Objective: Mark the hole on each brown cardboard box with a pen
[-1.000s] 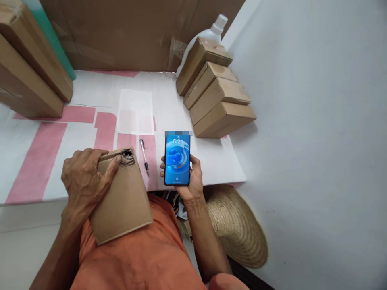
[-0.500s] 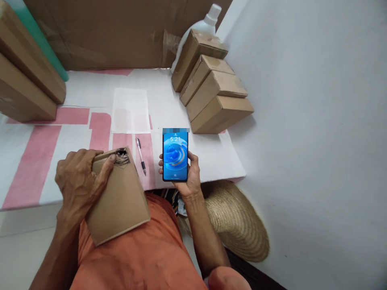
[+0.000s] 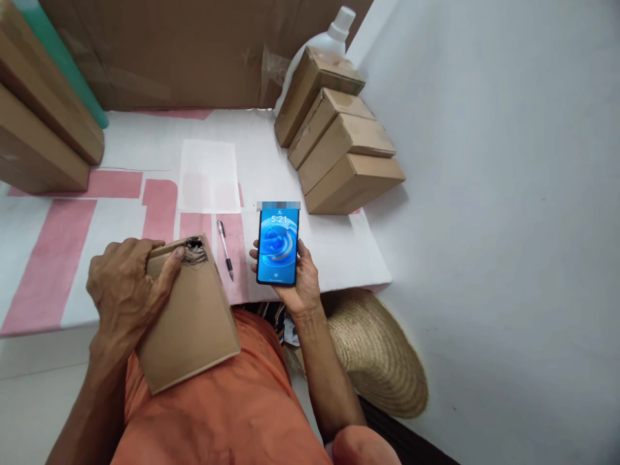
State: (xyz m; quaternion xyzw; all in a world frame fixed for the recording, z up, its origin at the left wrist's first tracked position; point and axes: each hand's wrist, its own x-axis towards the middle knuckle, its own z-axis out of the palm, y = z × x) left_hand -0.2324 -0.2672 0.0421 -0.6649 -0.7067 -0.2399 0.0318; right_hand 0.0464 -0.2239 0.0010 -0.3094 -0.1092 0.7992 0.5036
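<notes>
Left hand [image 3: 128, 278] gripping cardboard box [image 3: 191, 323] by top edge; right hand [image 3: 306, 281] grasping lit phone [image 3: 278, 247], pen [image 3: 225, 250] between, on counter [image 3: 320, 255].

phone [image 3: 278, 248], near ctr | scrn [image 3: 278, 240] showing "5:21", wht digits, far end | pixelated strip [image 3: 278, 206] above, not reading | lower scrn marks showing too sm.

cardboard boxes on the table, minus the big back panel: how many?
6. Right row of four: rearmost box, second box, third box, frontmost box. Left pair: near box, far box. More may be hidden behind them or cut off by the left edge.
</notes>
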